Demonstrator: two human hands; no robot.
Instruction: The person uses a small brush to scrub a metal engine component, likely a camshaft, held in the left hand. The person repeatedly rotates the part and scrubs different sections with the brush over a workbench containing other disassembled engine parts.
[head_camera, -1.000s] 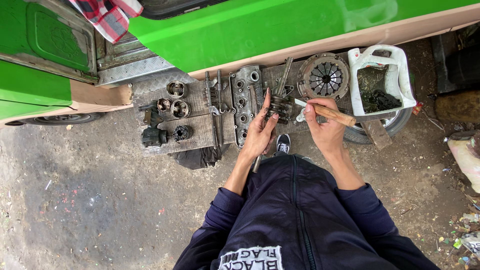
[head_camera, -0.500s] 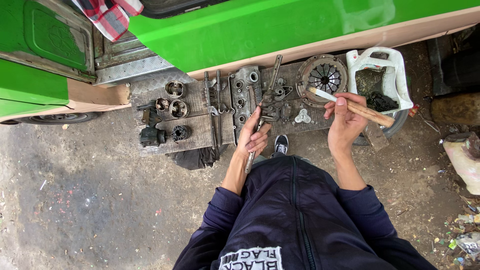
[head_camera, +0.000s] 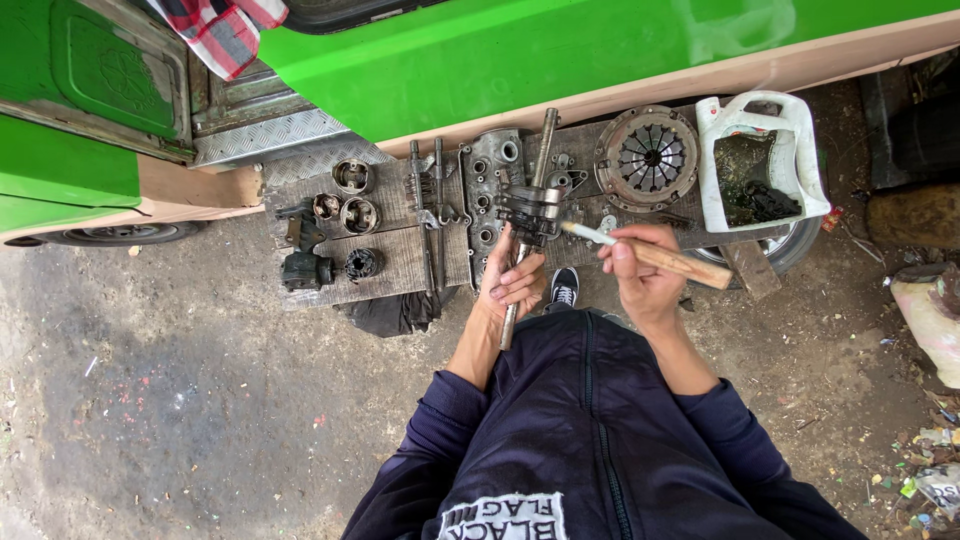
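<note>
Over a wooden board (head_camera: 395, 262) of engine parts, the left hand (head_camera: 512, 282) grips a geared shaft (head_camera: 528, 215), fingers closed around it, while the right hand (head_camera: 640, 268) clasps what looks like a wooden-handled brush (head_camera: 650, 255) just beside it.

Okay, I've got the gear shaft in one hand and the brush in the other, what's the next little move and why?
Probably bring the brush tip onto the gear cluster of the shaft. The left hand grips the shaft upright over the boards, and the right hand points the bristles at the gears, just short of them.
</note>
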